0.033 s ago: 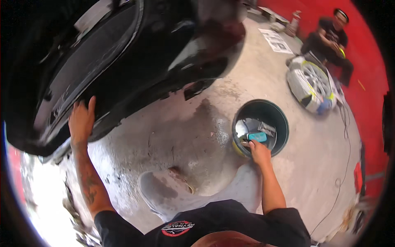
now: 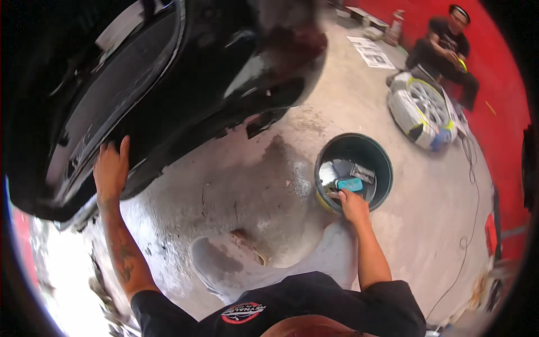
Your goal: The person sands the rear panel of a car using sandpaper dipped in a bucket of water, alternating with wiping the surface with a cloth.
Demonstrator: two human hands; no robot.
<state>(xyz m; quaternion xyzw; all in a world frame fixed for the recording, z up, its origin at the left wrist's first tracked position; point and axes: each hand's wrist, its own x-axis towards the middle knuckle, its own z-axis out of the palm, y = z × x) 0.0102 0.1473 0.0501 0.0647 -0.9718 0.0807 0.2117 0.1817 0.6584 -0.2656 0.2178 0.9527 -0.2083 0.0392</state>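
My left hand (image 2: 111, 171) lies on the glossy black car body (image 2: 185, 106), beside the edge of a greyish, streaked section. Its thumb stands apart from the other fingers, and nothing shows in it. At the near rim of a dark round bucket (image 2: 383, 163), my right hand (image 2: 355, 206) is closed, fingertips just inside. A small brownish edge shows at those fingertips, too little to name. Inside the bucket, right by that hand, is a turquoise block (image 2: 350, 184). Beyond it sits a grey block (image 2: 363, 173), and water glints around them.
A wheel (image 2: 429, 104) with a partly covered tyre stands at the far right, where another person (image 2: 449, 48) sits against the red wall. Printed sheets (image 2: 370, 53) and a bottle (image 2: 394, 27) lie beyond the bucket. A thin cable (image 2: 473, 219) runs along the right floor. Wet concrete (image 2: 241, 180) spreads between car and bucket.
The view has shifted slightly, so the car, wheel and seated person appear a little further left. My right hand remains at the bucket rim and my left on the car.
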